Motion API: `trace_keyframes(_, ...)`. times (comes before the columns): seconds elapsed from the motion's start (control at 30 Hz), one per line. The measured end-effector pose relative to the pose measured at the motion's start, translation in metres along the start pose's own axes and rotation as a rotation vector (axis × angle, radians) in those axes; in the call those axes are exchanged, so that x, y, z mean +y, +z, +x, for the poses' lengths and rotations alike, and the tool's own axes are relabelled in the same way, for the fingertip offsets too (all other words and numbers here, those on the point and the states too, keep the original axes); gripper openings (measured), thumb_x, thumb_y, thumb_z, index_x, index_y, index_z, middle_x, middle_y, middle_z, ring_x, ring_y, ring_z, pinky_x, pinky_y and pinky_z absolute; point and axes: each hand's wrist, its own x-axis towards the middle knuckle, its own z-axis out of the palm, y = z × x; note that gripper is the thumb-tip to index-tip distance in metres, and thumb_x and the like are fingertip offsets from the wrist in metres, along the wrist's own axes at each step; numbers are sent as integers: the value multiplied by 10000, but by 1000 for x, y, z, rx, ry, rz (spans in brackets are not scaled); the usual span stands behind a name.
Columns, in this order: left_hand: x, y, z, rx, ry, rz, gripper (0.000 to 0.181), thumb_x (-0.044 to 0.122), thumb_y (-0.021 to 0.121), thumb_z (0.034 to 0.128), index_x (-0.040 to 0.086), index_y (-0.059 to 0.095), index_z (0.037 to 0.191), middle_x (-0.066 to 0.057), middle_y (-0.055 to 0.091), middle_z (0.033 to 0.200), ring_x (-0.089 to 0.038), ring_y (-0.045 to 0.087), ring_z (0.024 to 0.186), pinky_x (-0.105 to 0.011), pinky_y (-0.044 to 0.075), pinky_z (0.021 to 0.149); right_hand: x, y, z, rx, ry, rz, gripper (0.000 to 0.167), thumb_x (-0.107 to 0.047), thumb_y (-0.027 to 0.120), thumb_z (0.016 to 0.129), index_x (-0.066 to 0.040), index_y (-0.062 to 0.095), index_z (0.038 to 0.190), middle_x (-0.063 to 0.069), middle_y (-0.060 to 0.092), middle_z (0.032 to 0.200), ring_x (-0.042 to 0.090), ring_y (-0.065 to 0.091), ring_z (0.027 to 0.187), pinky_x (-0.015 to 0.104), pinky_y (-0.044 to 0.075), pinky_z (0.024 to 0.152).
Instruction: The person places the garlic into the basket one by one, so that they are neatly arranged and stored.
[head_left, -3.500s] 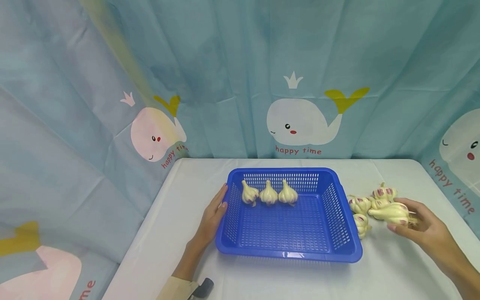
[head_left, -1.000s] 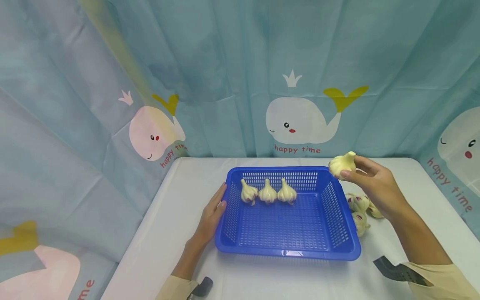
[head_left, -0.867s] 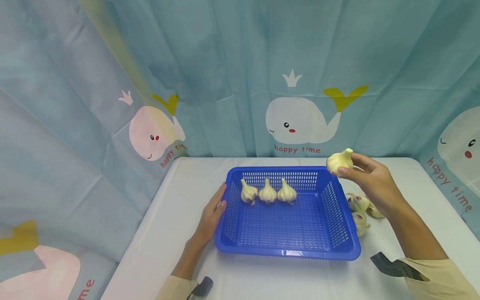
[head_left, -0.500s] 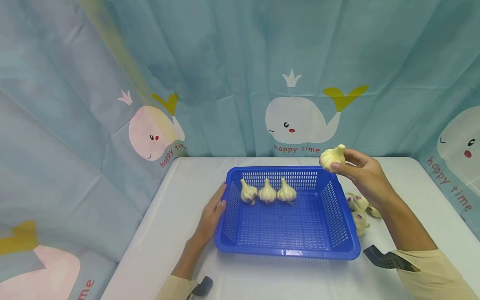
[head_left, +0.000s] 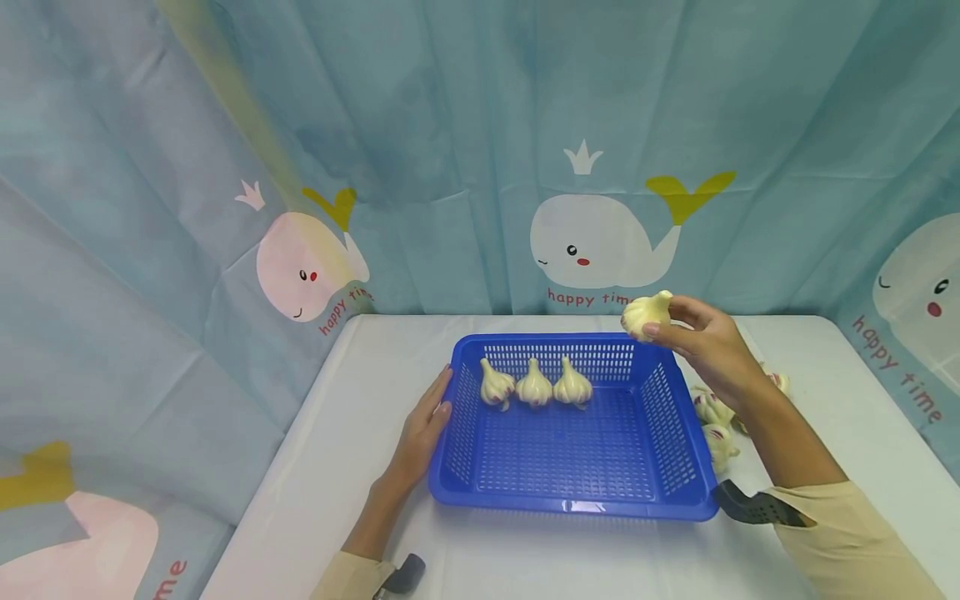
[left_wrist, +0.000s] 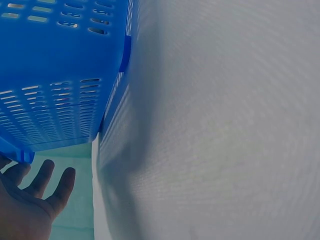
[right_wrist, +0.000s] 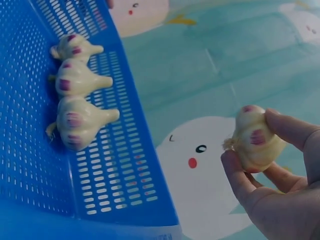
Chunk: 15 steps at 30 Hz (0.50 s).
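Note:
My right hand [head_left: 708,340] holds a garlic bulb [head_left: 647,317] between thumb and fingers, stem up, above the far right corner of a blue plastic basket [head_left: 573,507]. In the right wrist view, purple patches show on the held garlic bulb [right_wrist: 257,142], and its roots point toward the basket. Three more garlic bulbs [head_left: 534,385] stand in a row along the basket's back wall. My left hand [head_left: 422,429] rests against the basket's left side with its fingers straight; the left wrist view shows those fingers [left_wrist: 42,177] spread at the rim.
Several garlic bulbs [head_left: 720,446] lie on the white table [head_left: 330,467] just right of the basket, partly behind my right forearm. A whale-print curtain [head_left: 450,167] hangs behind the table and at both sides.
My right hand picked up a garlic bulb from the pile on the right, lifted it and carried it left over the basket's far corner. My left hand stays in place.

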Motion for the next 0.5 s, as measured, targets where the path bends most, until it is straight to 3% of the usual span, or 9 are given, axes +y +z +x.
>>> trace_keyframes(0.17,0,0,0,1,8,1,563,305,384,1152,189,286,1694,0,268,1758,-250,225,1633,-528,195,1324,0,5,5,-18,19,12,638,-287,719,1030,-32,443,1546,56,505,1435,140,569,1250,190,504,1077)
trace_keyframes(0.23,-1,0,0,2,8,1,562,306,381,1153,188,284,1695,-6,267,1759,-257,226,1633,-532,197,1322,1,8,7,-28,27,15,648,-293,722,1027,-23,446,1546,70,509,1437,143,571,1247,127,497,997)
trace_keyframes(0.5,0,0,0,-5,-11,-3,563,324,384,1151,214,288,1694,55,262,1757,-199,215,1635,-493,190,1333,7,17,18,-53,54,42,672,-251,743,1010,26,426,1534,109,523,1370,114,630,1138,150,552,954)
